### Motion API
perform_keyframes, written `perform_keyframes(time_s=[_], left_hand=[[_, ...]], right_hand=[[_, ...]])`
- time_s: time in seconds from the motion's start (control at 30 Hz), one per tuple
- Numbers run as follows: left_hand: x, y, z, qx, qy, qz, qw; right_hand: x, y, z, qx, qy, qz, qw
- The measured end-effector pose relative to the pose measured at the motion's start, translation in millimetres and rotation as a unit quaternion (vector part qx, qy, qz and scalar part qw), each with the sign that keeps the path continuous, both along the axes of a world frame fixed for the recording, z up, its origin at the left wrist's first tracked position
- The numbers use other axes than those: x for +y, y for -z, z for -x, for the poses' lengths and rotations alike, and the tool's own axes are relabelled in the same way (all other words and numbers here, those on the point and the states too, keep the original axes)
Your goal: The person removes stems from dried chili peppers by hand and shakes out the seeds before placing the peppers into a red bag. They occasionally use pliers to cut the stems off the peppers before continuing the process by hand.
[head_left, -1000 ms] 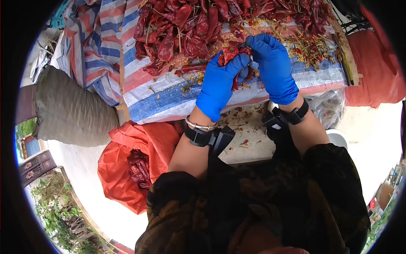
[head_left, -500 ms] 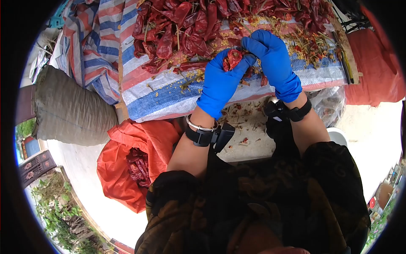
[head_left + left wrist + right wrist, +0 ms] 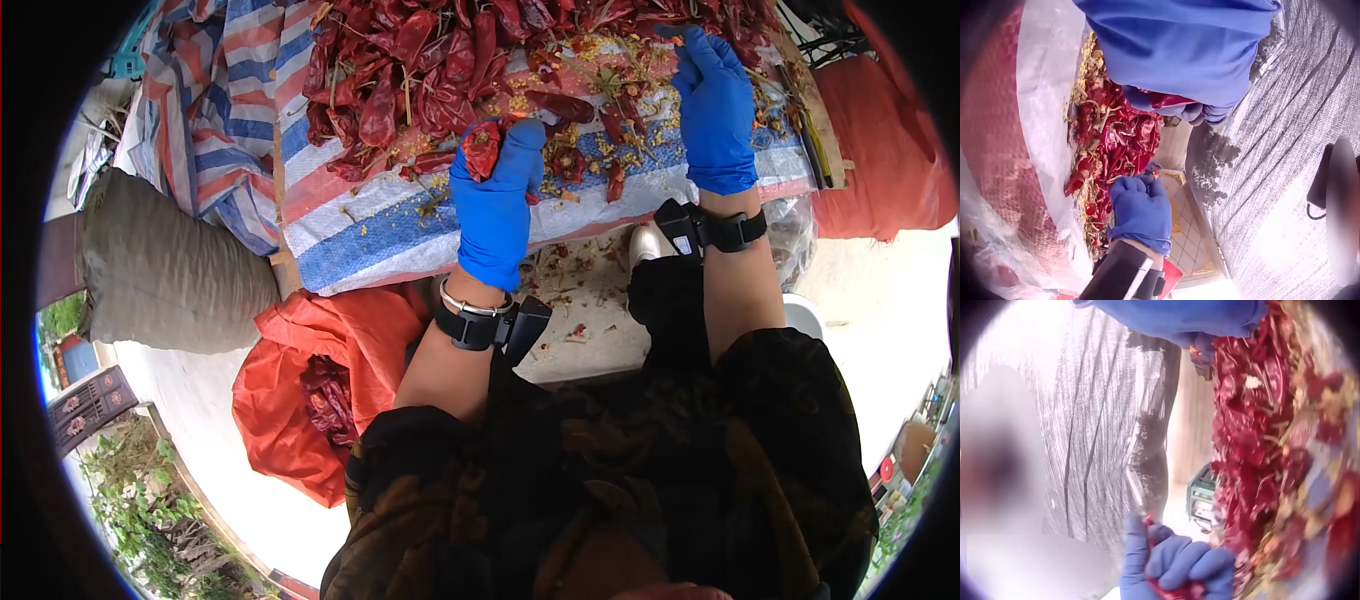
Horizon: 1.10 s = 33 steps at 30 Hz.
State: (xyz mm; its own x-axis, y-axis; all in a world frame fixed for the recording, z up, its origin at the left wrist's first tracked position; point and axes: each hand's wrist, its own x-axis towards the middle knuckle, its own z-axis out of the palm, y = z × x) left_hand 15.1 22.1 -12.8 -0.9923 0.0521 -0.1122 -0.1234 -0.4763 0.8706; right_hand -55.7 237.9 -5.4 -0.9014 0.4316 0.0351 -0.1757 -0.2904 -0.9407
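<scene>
My blue-gloved left hand point(image 3: 500, 200) grips a dried red chili pepper point(image 3: 481, 150) in curled fingers, above the near side of the striped sheet point(image 3: 345, 262). In the right wrist view, red pepper point(image 3: 1175, 591) shows under the fingers of that hand. Farther right and forward, my gloved right hand point(image 3: 715, 110) is beside the pepper heap, fingers bent together. A small orange-red pepper piece point(image 3: 1195, 351) shows at its fingertips in the right wrist view. The heap of dried chili peppers point(image 3: 440, 60) covers the far part of the sheet.
Yellow seeds and stem scraps point(image 3: 640, 125) are scattered over the sheet. A knife-like yellow and black tool point(image 3: 815, 150) lies at the right edge. An open red sack point(image 3: 290, 440) with peppers stands front left, a full grey sack point(image 3: 170, 265) behind it.
Both hands were together at the pepper and are now apart. The right hand has moved right and forward; the left has drawn slightly left, still holding the pepper.
</scene>
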Motion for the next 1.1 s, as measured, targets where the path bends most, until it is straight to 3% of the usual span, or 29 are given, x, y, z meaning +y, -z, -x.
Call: perform_keyframes(time_s=[0.03,0.07,0.1,0.13,0.17,0.2,0.23,0.3,0.37,0.4,0.47,0.53,0.63,0.7,0.73,0.8,0.83,0.87,0.9,0.93,1.0,1.07,1.1], left_hand=[[-6.2,7.2,6.4,0.069,-0.043,0.039,0.996],[-10.1,13.2,9.6,0.138,-0.085,0.078,0.984],[-6.9,2.8,10.9,0.07,-0.101,0.03,0.992],[-5.3,3.1,10.2,0.07,-0.101,0.03,0.992],[-3.7,3.5,9.8,0.087,-0.118,0.083,0.986],[-2.4,3.6,9.6,0.105,-0.134,0.135,0.976],[-1.0,2.8,9.9,0.105,-0.134,0.135,0.976],[1.0,0.3,11.9,0.069,-0.14,0.092,0.984],[-1.9,3.7,14.1,0.071,-0.127,0.077,0.986],[-3.0,4.8,14.4,0.073,-0.114,0.062,0.989],[-2.6,2.1,14.4,0.064,-0.114,0.056,0.99],[-3.2,2.0,15.4,0.055,-0.115,0.05,0.991],[-4.0,5.8,16.7,0.118,-0.127,0.126,0.977],[-2.2,6.3,18.1,0.122,-0.107,0.087,0.983],[-1.2,9.9,20.7,0.121,-0.106,0.087,0.983],[0.9,16.6,25.9,0.168,-0.099,0.179,0.964],[1.3,16.9,25.7,0.167,-0.098,0.18,0.964],[1.7,16.4,26.1,0.088,-0.087,0.016,0.992],[2.1,14.7,26.8,0.007,-0.071,-0.149,0.986],[1.3,13.5,25.7,0.008,-0.07,-0.148,0.986],[-2.9,8.6,23.2,0.062,-0.103,-0.009,0.993],[-7.0,6.5,25.6,0.056,-0.11,-0.04,0.992],[-9.1,7.0,26.6,0.044,-0.119,-0.071,0.989]], right_hand=[[11.6,-2.4,2.6,0.0,-0.002,0.0,1.0],[31.2,-1.7,6.8,0.029,0.027,-0.165,0.985],[36.7,-7.8,8.0,0.058,0.056,-0.326,0.942],[38.7,-10.7,8.0,0.058,0.055,-0.326,0.942],[40.5,-14.1,7.0,0.035,0.104,-0.499,0.859],[38.8,-17.5,5.6,0.012,0.149,-0.653,0.742],[31.5,-16.5,5.9,0.012,0.149,-0.653,0.742],[5.3,-8.6,8.9,0.199,0.043,-0.623,0.755],[-23.1,-8.8,-7.6,0.146,-0.11,-0.65,0.737],[-27.7,-0.9,-9.6,0.146,-0.11,-0.65,0.738],[-34.3,16.2,-13.3,0.093,-0.171,-0.706,0.681],[-36.0,17.1,-11.6,0.124,-0.156,-0.698,0.688],[-36.0,15.5,-9.5,0.086,-0.136,-0.671,0.724],[-40.9,8.3,-9.7,0.078,-0.126,-0.417,0.897],[-44.2,1.9,-11.5,0.078,-0.125,-0.417,0.897],[-54.5,-11.0,-19.8,0.088,-0.214,-0.273,0.934],[-60.9,-11.7,-23.6,0.087,-0.214,-0.272,0.934],[-67.1,-12.0,-26.8,0.069,-0.263,-0.318,0.908],[-70.0,-12.1,-29.1,0.052,-0.309,-0.363,0.877],[-70.6,-11.3,-31.4,0.052,-0.308,-0.363,0.878],[-71.8,-10.8,-30.6,0.013,-0.331,-0.4,0.854],[-63.0,-13.5,-21.5,-0.013,-0.318,-0.399,0.86],[-58.6,-9.4,-14.2,0.064,-0.239,-0.462,0.852]])
